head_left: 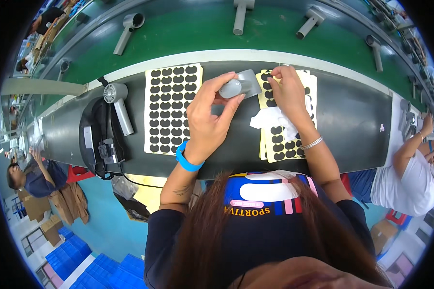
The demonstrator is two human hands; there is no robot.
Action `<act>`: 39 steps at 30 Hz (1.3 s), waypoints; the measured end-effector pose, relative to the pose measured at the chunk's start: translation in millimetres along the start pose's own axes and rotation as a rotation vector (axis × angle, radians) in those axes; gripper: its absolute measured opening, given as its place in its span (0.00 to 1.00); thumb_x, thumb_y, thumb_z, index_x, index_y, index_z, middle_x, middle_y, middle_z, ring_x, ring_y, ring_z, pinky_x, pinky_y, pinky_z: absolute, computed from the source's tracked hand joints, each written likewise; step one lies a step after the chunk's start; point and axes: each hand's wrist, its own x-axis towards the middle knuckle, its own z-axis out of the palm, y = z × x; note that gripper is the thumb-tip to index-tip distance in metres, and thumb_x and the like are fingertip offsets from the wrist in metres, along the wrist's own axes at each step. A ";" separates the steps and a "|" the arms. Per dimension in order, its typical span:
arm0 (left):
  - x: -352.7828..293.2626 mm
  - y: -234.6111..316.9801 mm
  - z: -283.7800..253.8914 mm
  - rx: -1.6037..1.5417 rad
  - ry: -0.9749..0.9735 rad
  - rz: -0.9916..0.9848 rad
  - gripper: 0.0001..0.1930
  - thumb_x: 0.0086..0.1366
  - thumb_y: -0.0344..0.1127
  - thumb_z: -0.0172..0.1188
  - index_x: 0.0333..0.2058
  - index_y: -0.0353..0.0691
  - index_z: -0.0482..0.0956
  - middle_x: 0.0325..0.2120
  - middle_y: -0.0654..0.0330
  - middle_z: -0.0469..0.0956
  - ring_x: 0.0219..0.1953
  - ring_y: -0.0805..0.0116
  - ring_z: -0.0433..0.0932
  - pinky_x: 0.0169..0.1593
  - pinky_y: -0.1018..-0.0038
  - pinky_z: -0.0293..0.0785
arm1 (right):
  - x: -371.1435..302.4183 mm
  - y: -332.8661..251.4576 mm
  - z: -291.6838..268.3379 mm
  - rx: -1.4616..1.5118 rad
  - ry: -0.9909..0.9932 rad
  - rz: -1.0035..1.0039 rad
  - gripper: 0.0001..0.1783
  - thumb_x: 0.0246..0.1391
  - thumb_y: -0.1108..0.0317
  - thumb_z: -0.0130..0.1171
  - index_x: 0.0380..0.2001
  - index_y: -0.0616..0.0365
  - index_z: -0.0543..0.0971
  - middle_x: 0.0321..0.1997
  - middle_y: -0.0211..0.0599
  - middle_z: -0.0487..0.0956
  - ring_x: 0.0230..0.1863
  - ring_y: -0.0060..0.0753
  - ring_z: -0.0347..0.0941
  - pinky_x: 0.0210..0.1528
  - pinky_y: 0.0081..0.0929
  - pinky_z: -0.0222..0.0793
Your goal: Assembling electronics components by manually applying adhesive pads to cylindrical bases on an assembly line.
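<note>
My left hand [210, 108] is wrapped round a grey hair dryer [246, 82], with the round end of its handle facing me. My right hand [288, 91] is bent over the top of a sticker sheet [278, 150] with rows of black rounded stickers. Its fingertips are pinched together by the sheet's upper left corner; whatever is between them is too small to make out. Under my right wrist, a crumpled white cloth or tissue [273, 118] lies across the sheets. To the left of my left hand is another sheet of black stickers [166, 110], flat on the dark table.
A second grey dryer [122, 111] lies at the left beside a black device with a cable [97, 137]. Beyond the table's pale edge, a green conveyor [197, 36] carries several grey dryers. Co-workers sit at the far left [38, 178] and right [410, 173].
</note>
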 end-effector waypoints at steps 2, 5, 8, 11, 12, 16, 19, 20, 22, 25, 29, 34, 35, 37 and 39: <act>0.2 3.2 2.9 -0.067 0.010 -0.054 0.20 0.53 0.21 0.64 0.47 0.33 0.75 0.39 0.54 0.78 0.33 0.70 0.79 0.33 0.79 0.77 | 0.2 -0.4 3.9 -0.042 -0.007 -0.029 0.08 0.49 0.74 0.60 0.33 0.60 0.73 0.33 0.40 0.73 0.34 0.40 0.72 0.38 0.29 0.69; 0.3 5.3 7.1 -0.177 0.011 -0.117 0.21 0.54 0.22 0.64 0.48 0.35 0.75 0.40 0.55 0.78 0.33 0.73 0.77 0.33 0.80 0.77 | -1.3 7.8 -0.6 0.021 -0.043 0.059 0.07 0.52 0.74 0.58 0.35 0.59 0.73 0.32 0.35 0.73 0.35 0.33 0.72 0.39 0.26 0.68; -0.8 7.7 8.5 -0.235 -0.030 -0.131 0.21 0.54 0.22 0.64 0.48 0.36 0.75 0.45 0.55 0.75 0.33 0.75 0.77 0.34 0.80 0.77 | 2.5 17.3 -31.6 0.739 -0.247 0.339 0.03 0.58 0.75 0.53 0.35 0.55 0.72 0.35 0.23 0.72 0.40 0.17 0.68 0.41 0.19 0.63; -2.1 14.5 8.3 -0.220 -0.085 -0.137 0.21 0.53 0.21 0.65 0.47 0.36 0.76 0.45 0.55 0.75 0.33 0.75 0.77 0.33 0.81 0.77 | -4.6 -15.0 -66.9 0.741 -0.124 0.219 0.04 0.57 0.77 0.53 0.35 0.58 0.71 0.37 0.27 0.72 0.41 0.17 0.67 0.45 0.17 0.61; -2.7 18.5 9.2 -0.238 -0.098 -0.143 0.21 0.51 0.20 0.65 0.46 0.36 0.77 0.46 0.55 0.74 0.32 0.76 0.77 0.34 0.82 0.78 | -10.0 -32.2 -80.6 0.815 -0.140 0.182 0.04 0.57 0.77 0.53 0.36 0.60 0.71 0.37 0.29 0.72 0.42 0.18 0.67 0.47 0.17 0.61; -8.4 25.6 19.1 -0.368 -0.143 -0.217 0.22 0.50 0.15 0.64 0.46 0.32 0.77 0.47 0.53 0.74 0.33 0.74 0.79 0.37 0.82 0.80 | -27.3 -75.3 -99.8 0.839 -0.152 0.015 0.05 0.54 0.80 0.56 0.35 0.64 0.71 0.36 0.34 0.73 0.44 0.26 0.71 0.50 0.23 0.64; -8.5 30.1 20.7 -0.422 -0.235 -0.250 0.23 0.50 0.15 0.63 0.48 0.29 0.75 0.49 0.50 0.72 0.36 0.72 0.78 0.39 0.80 0.79 | -30.3 -79.4 -101.8 0.824 -0.155 -0.014 0.06 0.53 0.80 0.57 0.34 0.65 0.72 0.35 0.35 0.73 0.44 0.27 0.73 0.48 0.24 0.68; -8.0 31.3 20.4 -0.424 -0.236 -0.255 0.23 0.50 0.15 0.63 0.48 0.29 0.75 0.49 0.50 0.72 0.36 0.72 0.78 0.39 0.80 0.79 | -31.1 -80.1 -102.6 0.816 -0.178 -0.005 0.07 0.53 0.80 0.57 0.35 0.65 0.71 0.35 0.35 0.73 0.45 0.28 0.73 0.48 0.24 0.69; -7.5 32.7 20.5 -0.540 -0.273 -0.310 0.24 0.50 0.14 0.63 0.48 0.28 0.74 0.50 0.49 0.71 0.37 0.71 0.79 0.41 0.79 0.80 | -33.4 -79.5 -103.3 0.813 -0.176 0.001 0.09 0.52 0.81 0.58 0.37 0.65 0.70 0.35 0.36 0.73 0.44 0.28 0.74 0.48 0.24 0.70; -8.8 30.0 23.1 -0.571 -0.272 -0.303 0.22 0.52 0.16 0.63 0.48 0.30 0.76 0.50 0.50 0.71 0.35 0.69 0.81 0.40 0.79 0.81 | -35.9 -79.3 -104.9 0.824 -0.162 0.033 0.15 0.51 0.82 0.59 0.40 0.65 0.67 0.36 0.36 0.73 0.43 0.28 0.75 0.47 0.25 0.71; -9.5 29.4 26.4 -0.565 -0.279 -0.292 0.21 0.52 0.16 0.63 0.48 0.30 0.76 0.49 0.50 0.71 0.35 0.69 0.81 0.40 0.79 0.81 | -36.3 -76.1 -105.5 0.819 -0.133 0.010 0.19 0.50 0.83 0.59 0.43 0.64 0.63 0.37 0.36 0.73 0.43 0.28 0.75 0.46 0.24 0.73; -10.1 29.0 27.4 -0.562 -0.278 -0.309 0.20 0.53 0.18 0.63 0.47 0.31 0.77 0.48 0.52 0.73 0.35 0.71 0.81 0.38 0.81 0.80 | -36.0 -85.2 -110.6 0.813 -0.146 0.141 0.19 0.50 0.84 0.58 0.43 0.62 0.63 0.34 0.37 0.73 0.47 0.33 0.74 0.48 0.24 0.69; -9.8 29.1 27.5 -0.562 -0.279 -0.309 0.20 0.53 0.18 0.63 0.47 0.31 0.77 0.48 0.52 0.73 0.35 0.71 0.81 0.38 0.81 0.80 | -35.8 -85.4 -110.9 0.800 -0.142 0.145 0.19 0.50 0.85 0.58 0.43 0.62 0.63 0.34 0.38 0.73 0.47 0.33 0.74 0.47 0.24 0.70; -9.1 30.1 27.8 -0.544 -0.273 -0.312 0.19 0.54 0.18 0.63 0.46 0.32 0.78 0.47 0.53 0.73 0.34 0.73 0.81 0.37 0.81 0.79 | -35.0 -85.2 -111.3 0.783 -0.143 0.144 0.19 0.50 0.85 0.58 0.42 0.62 0.63 0.34 0.37 0.73 0.46 0.33 0.74 0.47 0.23 0.70; -8.4 31.6 28.6 -0.542 -0.275 -0.324 0.19 0.54 0.19 0.63 0.46 0.33 0.78 0.47 0.53 0.73 0.34 0.74 0.81 0.37 0.82 0.79 | -34.4 -84.7 -111.9 0.769 -0.143 0.143 0.19 0.49 0.85 0.58 0.42 0.62 0.63 0.34 0.37 0.73 0.46 0.32 0.74 0.46 0.23 0.70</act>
